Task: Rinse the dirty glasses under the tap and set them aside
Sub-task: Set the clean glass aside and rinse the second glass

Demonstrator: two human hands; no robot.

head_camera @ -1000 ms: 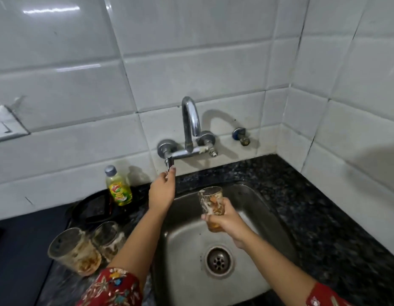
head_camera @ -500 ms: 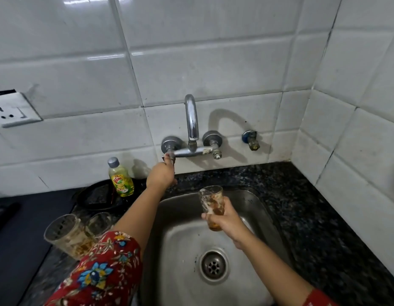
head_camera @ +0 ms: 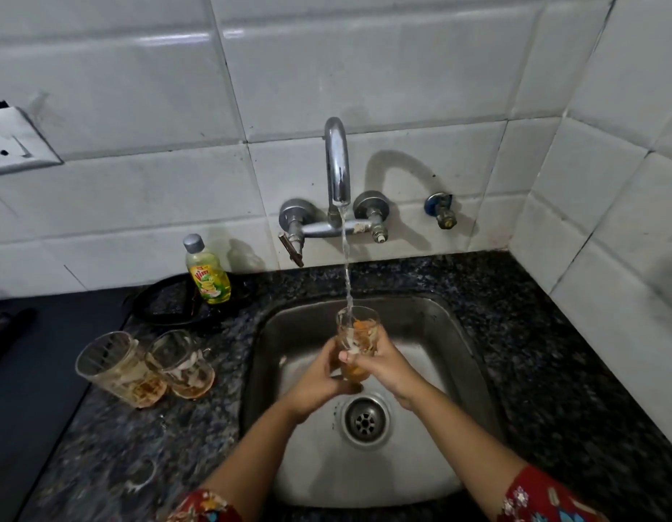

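A dirty glass (head_camera: 358,333) with orange residue is upright over the steel sink (head_camera: 432,322), under the stream from the chrome tap (head_camera: 337,163). Water runs into its mouth. My left hand (head_camera: 319,378) grips the glass from the left and below. My right hand (head_camera: 383,367) grips it from the right, thumb across its front. Two more dirty glasses (head_camera: 116,367) (head_camera: 182,363) stand side by side on the dark counter left of the sink.
A yellow dish-soap bottle (head_camera: 206,273) stands on a black pan (head_camera: 165,307) behind the glasses. The tap's left handle (head_camera: 293,246) juts forward. A drain (head_camera: 365,420) sits mid-sink. Speckled granite counter (head_camera: 552,352) runs to the tiled corner wall at right. A wall socket (head_camera: 14,148) is far left.
My left hand left the tap handle and came down onto the glass. Water now runs from the spout into the glass, which sits lower and centred under the stream.
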